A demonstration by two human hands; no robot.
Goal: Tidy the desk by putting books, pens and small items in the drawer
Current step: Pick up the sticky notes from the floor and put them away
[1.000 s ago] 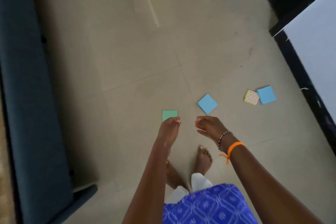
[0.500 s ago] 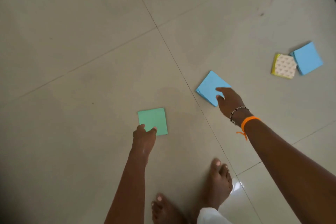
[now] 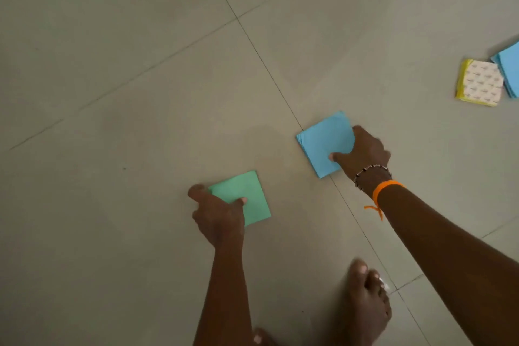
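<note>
Left hand [image 3: 217,215] pinches the green pad [image 3: 244,196] on the floor [image 3: 112,93]; right hand [image 3: 362,153], at 2 o'clock, pinches the blue pad [image 3: 323,143]. Light, floppy paper, so grip the edges.

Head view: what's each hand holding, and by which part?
Left hand grips the green note pad at its near-left corner. Right hand grips the blue note pad at its right edge. Both pads look still on the floor.

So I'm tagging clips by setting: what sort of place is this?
Probably a room in a home. The tiled floor is glossy, the person is barefoot, and sticky-note pads lie scattered on it: green pad, blue pad.
</note>
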